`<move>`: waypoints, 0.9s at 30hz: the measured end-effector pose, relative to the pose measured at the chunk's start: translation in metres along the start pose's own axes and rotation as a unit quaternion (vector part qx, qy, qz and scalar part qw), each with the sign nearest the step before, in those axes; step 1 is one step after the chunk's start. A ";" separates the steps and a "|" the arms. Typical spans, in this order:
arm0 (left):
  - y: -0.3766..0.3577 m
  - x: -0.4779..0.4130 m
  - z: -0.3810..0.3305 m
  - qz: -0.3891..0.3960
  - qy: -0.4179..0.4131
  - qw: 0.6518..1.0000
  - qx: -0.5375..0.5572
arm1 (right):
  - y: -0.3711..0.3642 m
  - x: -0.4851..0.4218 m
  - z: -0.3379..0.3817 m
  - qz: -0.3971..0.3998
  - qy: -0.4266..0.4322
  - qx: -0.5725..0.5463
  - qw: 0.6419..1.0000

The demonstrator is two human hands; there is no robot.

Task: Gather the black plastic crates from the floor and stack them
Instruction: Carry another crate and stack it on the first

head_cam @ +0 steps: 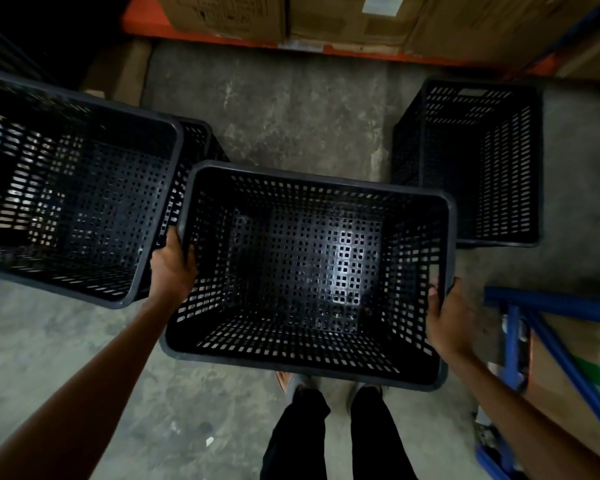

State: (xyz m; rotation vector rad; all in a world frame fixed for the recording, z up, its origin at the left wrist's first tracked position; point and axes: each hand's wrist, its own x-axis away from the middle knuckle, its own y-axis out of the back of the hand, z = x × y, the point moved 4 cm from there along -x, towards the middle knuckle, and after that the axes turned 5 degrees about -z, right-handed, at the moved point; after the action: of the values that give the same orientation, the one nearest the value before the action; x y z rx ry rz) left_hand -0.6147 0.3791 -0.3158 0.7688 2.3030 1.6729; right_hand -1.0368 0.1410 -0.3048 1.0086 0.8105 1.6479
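Looking down from my head, I have one black perforated crate (309, 271) held up in front of me with both arms stretched forward, its open top facing me. My left hand (172, 268) grips the crate's left rim, thumb on the outside and fingers curled over the edge into the inside, the forearm running straight in from the lower left. My right hand (447, 317) clamps the right rim the same way, its fingers hooked over the edge near the handle slot, wrist bent slightly inward. Under the crate I can see my trouser legs (326, 434) and shoes on the concrete floor (291, 109). To my left sits a stack of crates (73, 188), its top one tilted toward me with a second rim showing just behind; my held crate's left corner is close beside it. Farther off on the right, another crate (475, 161) stands upright on the floor. A blue trolley frame (534, 341) and a cardboard box (586, 358) are at my right.
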 end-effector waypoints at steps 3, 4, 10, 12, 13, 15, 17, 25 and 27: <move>0.001 -0.002 -0.001 -0.002 -0.013 1.000 0.007 | 0.000 0.003 -0.002 -0.041 0.023 0.036 0.998; 0.001 -0.002 -0.002 -0.002 -0.017 1.000 0.010 | 0.000 0.003 -0.001 -0.058 0.027 0.042 0.997; 0.002 -0.005 0.000 0.019 -0.022 0.999 0.028 | -0.001 0.004 -0.001 -0.088 0.020 0.043 0.995; 0.004 -0.006 0.004 0.007 -0.036 0.999 0.019 | -0.001 0.007 -0.003 -0.098 0.025 0.042 0.994; 0.004 -0.006 0.005 0.002 -0.044 0.999 0.016 | -0.002 0.009 -0.005 -0.100 0.025 0.044 0.994; 0.003 -0.005 0.008 -0.005 -0.048 0.999 0.018 | -0.006 0.014 -0.008 -0.096 0.026 0.048 0.994; 0.001 -0.004 0.009 -0.004 -0.046 0.999 0.020 | -0.008 0.016 -0.009 -0.099 0.025 0.045 0.994; -0.009 0.005 0.004 -0.026 -0.017 0.999 0.031 | -0.006 -0.012 -0.006 -0.113 0.054 0.060 0.990; -0.009 0.005 0.004 -0.030 -0.020 0.999 0.029 | -0.008 -0.010 -0.007 -0.123 0.050 0.066 0.989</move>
State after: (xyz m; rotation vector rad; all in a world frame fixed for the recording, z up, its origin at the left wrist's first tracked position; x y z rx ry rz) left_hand -0.6197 0.3824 -0.3250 0.7294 2.3336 1.5573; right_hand -1.0386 0.1334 -0.3169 0.8824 1.0797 1.4569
